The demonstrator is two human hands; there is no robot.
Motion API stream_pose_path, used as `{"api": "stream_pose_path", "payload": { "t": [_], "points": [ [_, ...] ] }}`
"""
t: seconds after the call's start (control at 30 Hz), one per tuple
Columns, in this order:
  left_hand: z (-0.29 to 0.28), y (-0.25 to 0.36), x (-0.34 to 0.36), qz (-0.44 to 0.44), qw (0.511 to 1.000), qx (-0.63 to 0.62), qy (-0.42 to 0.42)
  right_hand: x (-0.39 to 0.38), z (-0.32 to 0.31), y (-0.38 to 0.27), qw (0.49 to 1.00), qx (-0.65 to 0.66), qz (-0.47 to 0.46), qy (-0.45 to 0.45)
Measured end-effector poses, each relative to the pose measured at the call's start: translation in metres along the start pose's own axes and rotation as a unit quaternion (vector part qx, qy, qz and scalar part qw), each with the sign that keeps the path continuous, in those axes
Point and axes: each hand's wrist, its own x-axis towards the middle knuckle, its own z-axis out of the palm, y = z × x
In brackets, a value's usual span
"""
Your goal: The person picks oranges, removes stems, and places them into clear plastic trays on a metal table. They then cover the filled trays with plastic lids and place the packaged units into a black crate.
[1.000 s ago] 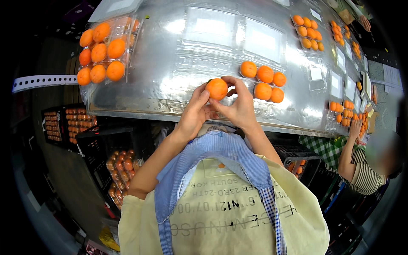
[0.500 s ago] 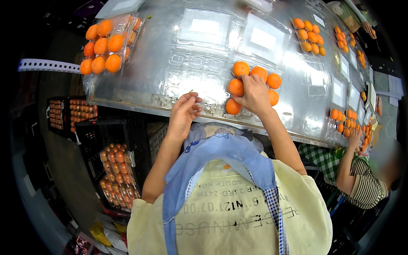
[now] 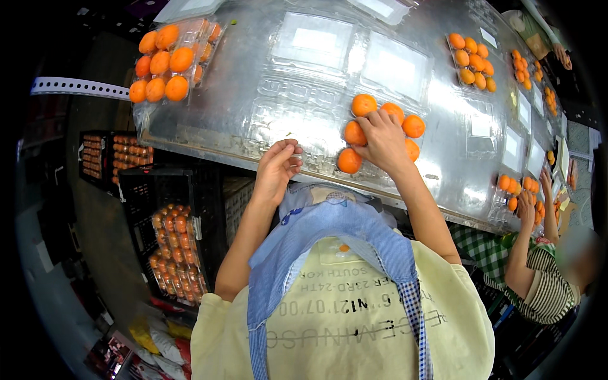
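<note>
R hand is on an orange fruit in the cluster atop the metal table, fingers bent, can't tell if gripping tbh. L hand nr table edge, fingers half-curled, grip unclear.

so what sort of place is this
Probably a fruit-packing workspace: orange fruit sits in rows on a long metal table, a black crate below holds clear packs of fruit, and a co-worker's hand is busy farther along.
</note>
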Motion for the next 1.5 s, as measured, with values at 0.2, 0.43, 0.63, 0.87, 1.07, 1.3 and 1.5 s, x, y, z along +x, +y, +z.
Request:
{"api": "stream_pose_path", "payload": {
  "t": [0.2,0.43,0.63,0.87,1.07,1.3,1.5],
  "points": [
    [0.000,-0.005,0.017,0.126,0.974,0.184,0.047,0.005,-0.005,-0.005,0.999,0.004,0.029,-0.045],
    [-0.044,0.027,0.052,0.389,0.616,0.610,0.312,-0.025,-0.019,0.010,0.963,0.198,0.118,0.139],
    [-0.084,0.041,0.068,0.224,0.761,0.539,0.284,-0.053,-0.015,0.040,0.942,0.215,0.194,0.169],
    [-0.142,0.071,0.063,0.293,0.756,0.459,0.363,-0.081,-0.016,0.060,0.927,0.210,0.249,0.186],
    [-0.174,0.086,0.066,0.338,0.683,0.484,0.431,-0.091,-0.010,0.068,0.927,0.200,0.255,0.191],
    [-0.173,0.096,0.061,0.315,0.576,0.598,0.460,-0.113,-0.016,0.087,0.929,0.153,0.272,0.200],
    [-0.096,0.060,0.048,0.439,0.556,0.594,0.380,-0.141,0.008,0.086,0.885,0.208,0.368,0.196]
  ]
}}
